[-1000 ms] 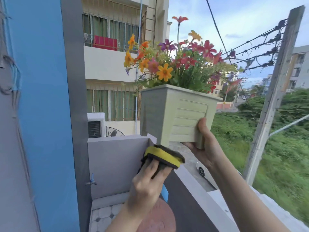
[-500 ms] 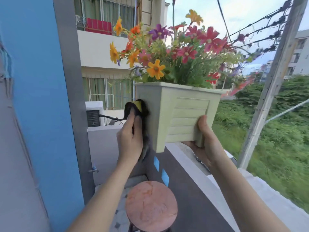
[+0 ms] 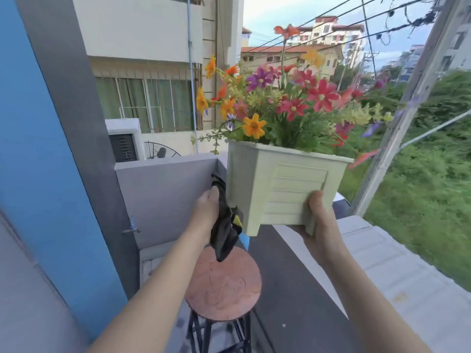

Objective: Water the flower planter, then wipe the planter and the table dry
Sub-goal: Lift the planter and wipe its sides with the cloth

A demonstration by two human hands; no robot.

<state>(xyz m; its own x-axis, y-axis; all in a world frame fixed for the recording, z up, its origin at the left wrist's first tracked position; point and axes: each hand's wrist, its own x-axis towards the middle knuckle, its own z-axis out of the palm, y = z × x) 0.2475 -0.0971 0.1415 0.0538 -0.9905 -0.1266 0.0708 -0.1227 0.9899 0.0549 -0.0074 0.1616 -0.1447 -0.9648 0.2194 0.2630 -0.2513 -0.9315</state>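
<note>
A pale green square planter [image 3: 283, 182] full of orange, red and purple flowers [image 3: 285, 103] is held up in the air above the balcony wall. My right hand [image 3: 322, 220] grips its lower right corner from beneath, thumb on the front face. My left hand [image 3: 207, 212] presses a black and yellow cloth [image 3: 225, 230] against the planter's left side; the cloth hangs down below the hand. A small round reddish table [image 3: 223, 284] on black legs stands underneath.
A grey balcony wall [image 3: 163, 192] closes the far end and a dark wall with a white ledge [image 3: 382, 271] runs along the right. A blue and grey wall [image 3: 46, 149] stands at the left. A tap [image 3: 132, 226] juts out low down. A slanted metal pole [image 3: 407, 105] rises outside.
My left hand with the cloth has slid down the planter's left side toward its bottom. The planter has been carried to the right and lower in view.
</note>
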